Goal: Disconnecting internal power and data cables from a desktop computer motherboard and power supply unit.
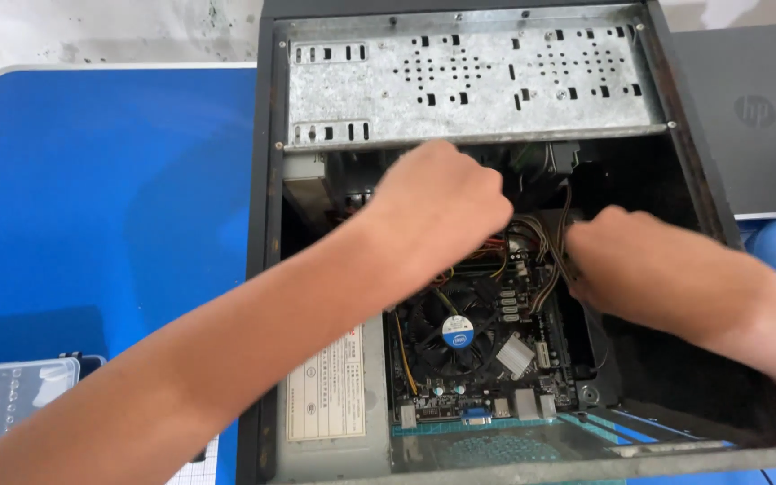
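The left hand [437, 211] is curled into a loose fist, fingers together, deep inside the open computer case [267, 269]; what they grip is hidden. The right hand [626, 260] has its fingers closed around a bundle of wires [545, 260] beside the motherboard [496, 359]. Below sits the black cooling fan [451, 332]; the power supply [330, 386] lies at its left. The case rests on a blue tabletop [101, 207], a clear plastic box [11, 400] nearby.

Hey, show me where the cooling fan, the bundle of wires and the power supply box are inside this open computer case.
cooling fan [454, 330], head view, on the round sticker at its hub.
bundle of wires [545, 260], head view, on the brown strands beside the right hand [639, 265].
power supply box [327, 395], head view, on its pale label.
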